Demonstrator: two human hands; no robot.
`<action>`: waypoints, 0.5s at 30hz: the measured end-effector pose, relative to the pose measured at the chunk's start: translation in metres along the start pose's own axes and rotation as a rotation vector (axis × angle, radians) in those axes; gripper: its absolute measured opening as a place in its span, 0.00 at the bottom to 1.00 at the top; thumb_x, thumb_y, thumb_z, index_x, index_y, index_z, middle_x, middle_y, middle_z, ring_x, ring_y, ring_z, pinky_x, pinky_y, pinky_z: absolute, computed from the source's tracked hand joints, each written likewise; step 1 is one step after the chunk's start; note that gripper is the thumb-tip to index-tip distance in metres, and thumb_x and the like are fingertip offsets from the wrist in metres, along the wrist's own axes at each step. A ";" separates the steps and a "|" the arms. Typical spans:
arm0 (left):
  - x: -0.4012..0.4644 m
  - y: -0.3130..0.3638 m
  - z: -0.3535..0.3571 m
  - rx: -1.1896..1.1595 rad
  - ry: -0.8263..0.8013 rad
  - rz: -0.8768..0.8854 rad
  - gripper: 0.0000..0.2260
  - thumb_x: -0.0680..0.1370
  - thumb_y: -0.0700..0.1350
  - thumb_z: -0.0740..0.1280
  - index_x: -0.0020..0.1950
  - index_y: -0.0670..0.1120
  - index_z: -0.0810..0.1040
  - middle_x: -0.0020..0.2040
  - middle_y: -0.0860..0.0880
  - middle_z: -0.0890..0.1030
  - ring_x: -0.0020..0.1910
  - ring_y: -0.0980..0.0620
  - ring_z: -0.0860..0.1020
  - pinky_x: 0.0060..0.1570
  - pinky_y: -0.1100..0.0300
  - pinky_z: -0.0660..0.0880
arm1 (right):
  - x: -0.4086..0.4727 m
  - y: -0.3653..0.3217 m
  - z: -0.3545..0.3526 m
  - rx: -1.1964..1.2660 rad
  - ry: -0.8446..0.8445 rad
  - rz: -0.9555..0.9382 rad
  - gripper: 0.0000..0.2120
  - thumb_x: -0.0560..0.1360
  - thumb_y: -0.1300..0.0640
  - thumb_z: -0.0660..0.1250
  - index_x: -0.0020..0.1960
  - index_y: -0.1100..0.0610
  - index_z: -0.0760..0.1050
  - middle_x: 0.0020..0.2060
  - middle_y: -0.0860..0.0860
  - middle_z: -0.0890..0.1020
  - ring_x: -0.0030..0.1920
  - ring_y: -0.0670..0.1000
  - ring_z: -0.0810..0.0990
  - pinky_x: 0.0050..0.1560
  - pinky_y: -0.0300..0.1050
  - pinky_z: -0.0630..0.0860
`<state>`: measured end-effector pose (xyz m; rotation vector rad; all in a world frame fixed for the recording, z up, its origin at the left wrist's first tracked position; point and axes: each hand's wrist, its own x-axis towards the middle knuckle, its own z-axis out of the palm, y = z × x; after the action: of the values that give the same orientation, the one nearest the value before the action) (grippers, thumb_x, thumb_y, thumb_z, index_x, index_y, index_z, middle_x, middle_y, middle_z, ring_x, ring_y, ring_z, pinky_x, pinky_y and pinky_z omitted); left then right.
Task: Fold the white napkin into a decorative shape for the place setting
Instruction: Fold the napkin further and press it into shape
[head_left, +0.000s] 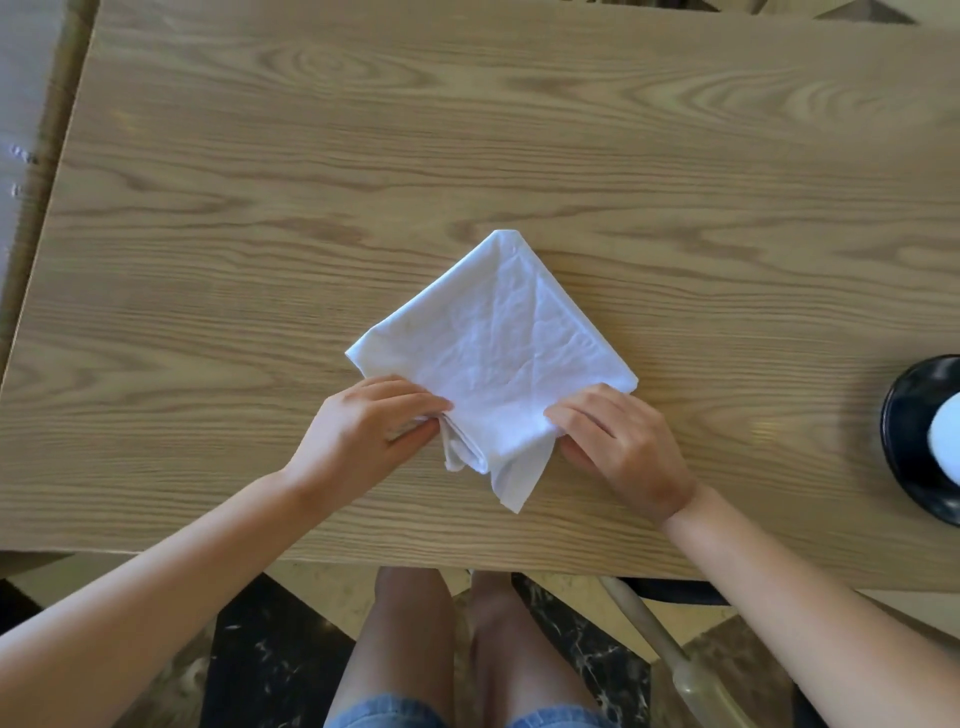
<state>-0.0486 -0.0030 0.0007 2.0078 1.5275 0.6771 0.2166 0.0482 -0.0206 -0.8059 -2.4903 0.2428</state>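
The white napkin (493, 343) lies folded into a diamond on the wooden table (363, 156), one corner pointing away from me. Its near corner is lifted and bunched, with loose layers hanging down towards the table's front edge. My left hand (369, 431) pinches the layered cloth at the lower left of that corner. On the lower right edge, my right hand (618, 441) grips the cloth between fingers and thumb.
A black plate (904, 436) with a white object on it sits at the table's right edge, partly cut off. The table's front edge runs just below my wrists; my knees and a chair frame show under it.
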 end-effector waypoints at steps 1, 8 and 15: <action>0.001 0.003 -0.004 -0.043 0.029 -0.039 0.10 0.73 0.47 0.66 0.49 0.45 0.84 0.42 0.55 0.81 0.42 0.62 0.77 0.42 0.63 0.75 | 0.000 -0.002 -0.003 0.033 0.016 0.017 0.07 0.72 0.66 0.69 0.49 0.60 0.75 0.39 0.54 0.82 0.39 0.53 0.80 0.37 0.46 0.78; 0.038 0.020 -0.026 -0.076 0.214 -0.185 0.09 0.72 0.49 0.68 0.41 0.43 0.82 0.35 0.63 0.77 0.36 0.64 0.75 0.39 0.75 0.67 | 0.030 -0.016 -0.013 0.249 0.213 0.455 0.11 0.73 0.61 0.65 0.54 0.55 0.73 0.39 0.47 0.79 0.41 0.45 0.76 0.47 0.33 0.72; 0.091 0.005 -0.013 0.026 0.192 -0.285 0.08 0.74 0.48 0.65 0.43 0.46 0.81 0.36 0.51 0.79 0.36 0.51 0.74 0.39 0.54 0.74 | 0.068 0.007 -0.002 0.235 0.177 0.903 0.06 0.71 0.58 0.66 0.45 0.58 0.79 0.37 0.51 0.82 0.40 0.56 0.79 0.43 0.53 0.75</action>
<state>-0.0321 0.0855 0.0204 1.7348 1.8975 0.7511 0.1735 0.0939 0.0073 -1.7028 -1.7386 0.7117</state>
